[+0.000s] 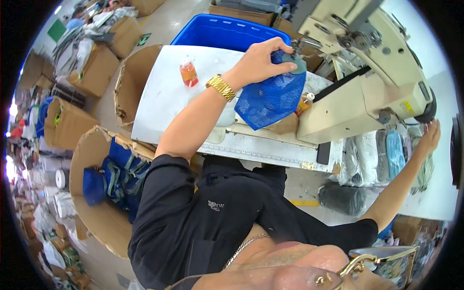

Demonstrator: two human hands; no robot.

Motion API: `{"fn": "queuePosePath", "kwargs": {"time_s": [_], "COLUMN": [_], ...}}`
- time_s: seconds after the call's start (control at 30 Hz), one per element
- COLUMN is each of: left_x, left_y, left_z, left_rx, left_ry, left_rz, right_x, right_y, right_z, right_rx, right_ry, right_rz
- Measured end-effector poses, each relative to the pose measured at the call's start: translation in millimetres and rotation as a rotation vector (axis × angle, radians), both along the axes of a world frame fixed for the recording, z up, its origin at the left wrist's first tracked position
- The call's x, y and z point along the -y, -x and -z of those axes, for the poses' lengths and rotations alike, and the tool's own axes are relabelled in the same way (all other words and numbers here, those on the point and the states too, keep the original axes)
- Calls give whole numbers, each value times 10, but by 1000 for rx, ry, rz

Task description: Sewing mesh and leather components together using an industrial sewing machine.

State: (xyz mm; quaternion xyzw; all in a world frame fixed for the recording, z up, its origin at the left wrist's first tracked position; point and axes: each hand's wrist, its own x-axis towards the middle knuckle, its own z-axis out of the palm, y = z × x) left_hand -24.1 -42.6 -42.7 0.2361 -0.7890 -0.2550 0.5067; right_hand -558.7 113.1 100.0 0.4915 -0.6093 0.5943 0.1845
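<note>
Cardboard box (92,203) of seemingly blue fabric pieces (118,176)

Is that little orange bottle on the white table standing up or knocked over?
Standing upright: the orange bottle rests on its base on the white table, cap pointing up, apart from the left hand.

I see the left hand (258,60) gripping blue mesh fabric (270,99) at the sewing machine (357,77); the right hand (429,136) rests open on stacked cloth (391,152).
</note>
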Motion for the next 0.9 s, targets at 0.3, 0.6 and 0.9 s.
{"fn": "queuePosePath", "kwargs": {"time_s": [0.3, 0.6, 0.9], "left_x": [-89, -496, -519], "left_y": [-73, -116, -175], "left_z": [-146, -571, -676], "left_rx": [224, 558, 631], "left_ry": [86, 200, 277], "left_rz": [-172, -329, -379], "right_x": [188, 974, 1157], "right_y": [-2851, -3449, -3562], "right_z": [1443, 1825, 1706], "right_rx": [260, 881, 1196], "right_ry": [-305, -508, -492], "right_rz": [-749, -1244, -1610]}}
